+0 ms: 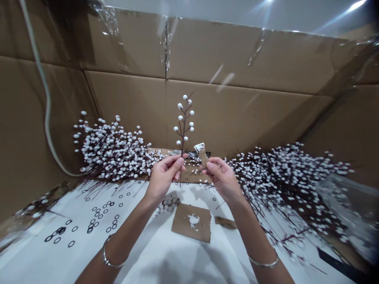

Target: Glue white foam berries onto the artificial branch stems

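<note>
Berry stem (184, 128): upright in the head view, its tip leaning slightly toward 1 o'clock; it stands at 12 o'clock from the cardboard square (203, 233), raised above the white tabletop (44, 260).
Left hand (162, 173): at 11 o'clock from the square; thumb and fingertips pinched together on the bare lower stem, whose end pokes out below the grip.
Right hand (224, 177): at 1 o'clock; thumb and fingers clamped on the rolled scrap.
Rolled scrap (203, 156): brown, tilted toward 11 o'clock, upper end crusted white; it looks apart from the stem, just beside its lower part at 3 o'clock.
White smear (193, 220): on the middle of the square; I cannot tell what the stuff is.
Cardboard strip (226, 223): near the square, at 3 o'clock.
Berry bunches: left bunch (112, 154) at 10 o'clock, right bunch (272, 173) at 2.
Black rings (61, 230): scattered around 9 o'clock.
Step in hand: judging by the pose, holding stem and white-tipped scrap up side by side.
Next move: bringing the white end onto the stem would call for a steady left pinch and a small right-wrist turn toward 9 o'clock, clear of the berries.
</note>
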### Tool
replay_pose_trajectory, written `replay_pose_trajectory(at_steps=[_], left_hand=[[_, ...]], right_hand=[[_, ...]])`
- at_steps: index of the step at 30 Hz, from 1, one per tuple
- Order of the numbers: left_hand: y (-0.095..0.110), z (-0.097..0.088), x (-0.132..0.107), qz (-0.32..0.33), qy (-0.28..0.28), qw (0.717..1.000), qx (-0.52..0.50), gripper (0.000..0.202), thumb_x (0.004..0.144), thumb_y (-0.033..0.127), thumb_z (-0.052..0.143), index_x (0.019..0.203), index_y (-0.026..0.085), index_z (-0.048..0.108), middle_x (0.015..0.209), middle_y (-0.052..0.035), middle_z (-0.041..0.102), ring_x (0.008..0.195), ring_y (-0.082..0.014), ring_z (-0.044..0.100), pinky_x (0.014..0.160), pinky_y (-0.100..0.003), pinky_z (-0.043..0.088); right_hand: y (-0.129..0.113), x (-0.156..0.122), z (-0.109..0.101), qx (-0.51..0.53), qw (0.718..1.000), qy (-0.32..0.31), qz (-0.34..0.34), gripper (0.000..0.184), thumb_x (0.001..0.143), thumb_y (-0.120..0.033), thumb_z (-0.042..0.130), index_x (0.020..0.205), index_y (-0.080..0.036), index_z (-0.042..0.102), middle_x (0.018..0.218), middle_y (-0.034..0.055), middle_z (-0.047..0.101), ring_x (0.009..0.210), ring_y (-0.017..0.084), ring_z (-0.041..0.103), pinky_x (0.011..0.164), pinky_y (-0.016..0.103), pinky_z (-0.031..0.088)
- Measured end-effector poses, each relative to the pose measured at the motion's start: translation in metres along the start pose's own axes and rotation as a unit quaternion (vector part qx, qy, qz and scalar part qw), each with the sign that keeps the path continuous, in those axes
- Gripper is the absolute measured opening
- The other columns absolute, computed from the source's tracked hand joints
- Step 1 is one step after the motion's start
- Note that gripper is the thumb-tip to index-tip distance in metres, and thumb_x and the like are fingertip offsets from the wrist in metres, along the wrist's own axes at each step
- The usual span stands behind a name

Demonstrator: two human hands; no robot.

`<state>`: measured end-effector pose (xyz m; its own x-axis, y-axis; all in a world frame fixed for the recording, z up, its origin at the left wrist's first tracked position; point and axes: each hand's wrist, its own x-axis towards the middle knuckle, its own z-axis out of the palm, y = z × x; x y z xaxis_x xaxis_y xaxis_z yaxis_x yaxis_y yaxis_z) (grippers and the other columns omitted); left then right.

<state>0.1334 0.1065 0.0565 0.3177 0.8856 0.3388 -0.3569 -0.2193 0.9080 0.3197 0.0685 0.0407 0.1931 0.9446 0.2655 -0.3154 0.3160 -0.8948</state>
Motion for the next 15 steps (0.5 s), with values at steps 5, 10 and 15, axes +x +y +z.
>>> replay_pose_trajectory(at_steps=[5,10,15], left_hand=[[-0.0009,0.0026,-0.0009,0.006,-0.005,1.000,0.014,0.029,0.082,0.037,0.070,0.099,0.014,0.073,0.070,-0.0011,0.059,0.048,-0.0044,0.040,0.044,-0.018,0.028],[-0.0014,0.0036,-0.0026,0.005,-0.012,1.000,0.013,0.028,0.084,0.036,0.069,0.099,0.013,0.073,0.070,-0.0006,0.060,0.048,-0.0032,0.041,0.044,-0.016,0.029],[-0.0020,0.0040,-0.0027,0.004,-0.012,1.000,0.010,0.027,0.084,0.036,0.069,0.098,0.012,0.072,0.070,-0.0003,0.060,0.048,-0.0027,0.041,0.044,-0.015,0.030]], right_hand=[[0.0014,-0.0014,0.0027,-0.012,1.000,-0.009,-0.021,0.025,0.074,-0.031,0.078,0.089,-0.019,0.062,0.077,0.0014,0.074,0.067,0.012,0.069,0.072,0.023,0.054],[0.0016,-0.0014,0.0022,-0.014,1.000,-0.010,-0.019,0.023,0.073,-0.029,0.079,0.088,-0.020,0.064,0.075,-0.0015,0.072,0.068,0.011,0.069,0.071,0.022,0.054],[0.0021,-0.0009,0.0012,-0.011,0.999,-0.019,-0.024,0.020,0.075,-0.028,0.078,0.088,-0.020,0.065,0.074,-0.0014,0.072,0.069,0.011,0.069,0.072,0.020,0.053]])
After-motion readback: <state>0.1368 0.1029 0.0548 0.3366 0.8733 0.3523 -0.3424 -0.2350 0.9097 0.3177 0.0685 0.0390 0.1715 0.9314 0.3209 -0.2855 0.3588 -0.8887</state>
